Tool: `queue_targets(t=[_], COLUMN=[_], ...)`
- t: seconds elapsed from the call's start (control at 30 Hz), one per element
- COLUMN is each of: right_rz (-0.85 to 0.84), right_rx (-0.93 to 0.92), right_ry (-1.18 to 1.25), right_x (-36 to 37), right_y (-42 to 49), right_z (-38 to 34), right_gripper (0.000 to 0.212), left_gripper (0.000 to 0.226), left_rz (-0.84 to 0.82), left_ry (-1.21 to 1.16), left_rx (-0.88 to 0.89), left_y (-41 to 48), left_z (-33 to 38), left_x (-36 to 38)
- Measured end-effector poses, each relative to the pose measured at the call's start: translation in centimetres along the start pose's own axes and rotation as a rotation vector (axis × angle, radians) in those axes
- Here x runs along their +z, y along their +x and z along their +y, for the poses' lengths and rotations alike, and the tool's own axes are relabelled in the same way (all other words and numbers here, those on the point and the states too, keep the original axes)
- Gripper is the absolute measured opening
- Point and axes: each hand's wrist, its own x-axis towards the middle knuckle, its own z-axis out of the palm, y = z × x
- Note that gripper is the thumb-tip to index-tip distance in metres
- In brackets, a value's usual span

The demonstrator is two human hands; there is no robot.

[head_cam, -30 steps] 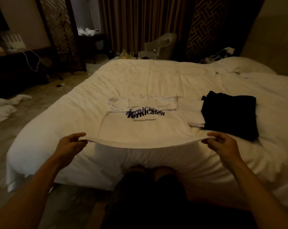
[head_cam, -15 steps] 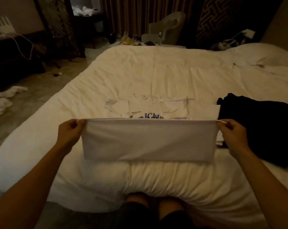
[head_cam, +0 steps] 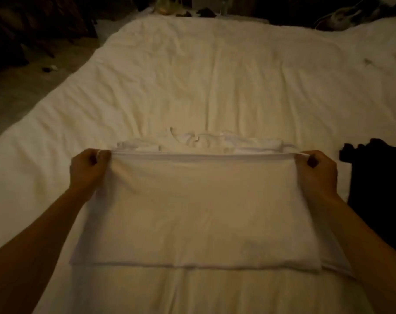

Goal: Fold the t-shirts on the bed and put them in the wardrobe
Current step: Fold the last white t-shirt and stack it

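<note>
A single wide-angle camera sat on the person's head, facing forward and steeply down along the bed (head_cam: 215, 75). It stood close: both forearms entered from the lower corners, and the left hand (head_cam: 88, 171) and right hand (head_cam: 317, 175), pinching a shirt (head_cam: 199, 211), filled the middle. Dim floor (head_cam: 22, 82) edged the upper left.

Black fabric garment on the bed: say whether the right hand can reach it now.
Probably yes: the black fabric garment lies just beside the right hand, nothing between, though that hand pinches the white t-shirt.
</note>
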Motion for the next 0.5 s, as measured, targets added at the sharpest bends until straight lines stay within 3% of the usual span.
queue_targets(t=[0.13, 0.27, 0.5], right_rz=[-0.007, 0.014, 0.002], right_rx=[-0.004, -0.034, -0.103], right_ry=[-0.054, -0.142, -0.284], right_x=[3.5, 6.7, 9.5], right_y=[4.8, 9.0, 12.2], right_z=[-0.7, -1.3, -0.5], right_gripper=[0.014, 0.018, 0.024], left_gripper=[0.029, 0.041, 0.030], left_rz=[0.027, -0.013, 0.007], left_ry=[0.017, 0.079, 0.167], left_rx=[-0.001, 0.038, -0.005], left_y=[5.1, 9.4, 12.1], left_z=[-0.8, -1.4, -0.9], left_x=[3.2, 5.4, 8.6])
